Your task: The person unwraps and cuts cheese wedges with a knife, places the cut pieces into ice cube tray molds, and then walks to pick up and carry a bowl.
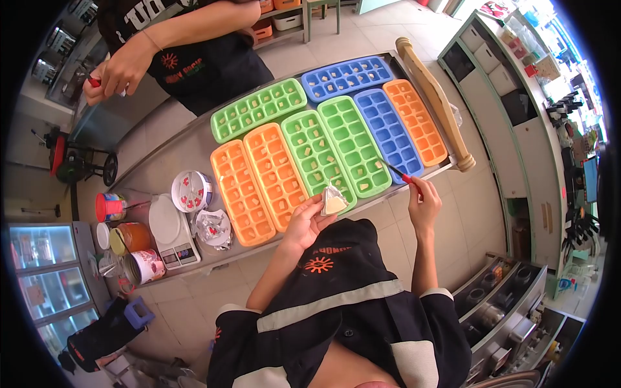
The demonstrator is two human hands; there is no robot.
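Portioning seems in hand: the left hand (309, 221) pinches an opened foil packet (335, 202), 7 o'clock of the green tray (350, 140); the right hand (424, 199) grips a knife (403, 176), tip at 4 o'clock (contact unclear). Next calls for steadiness.

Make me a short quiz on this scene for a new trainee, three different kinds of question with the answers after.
1. Which of the camera wearer's hands holds the opened foil packet?
2. True or false: the kitchen scale stands on the wearer's right.
3. How many blue trays are there? A) one B) two C) five

Key:
1. The left hand.
2. False; it stands on the left.
3. B
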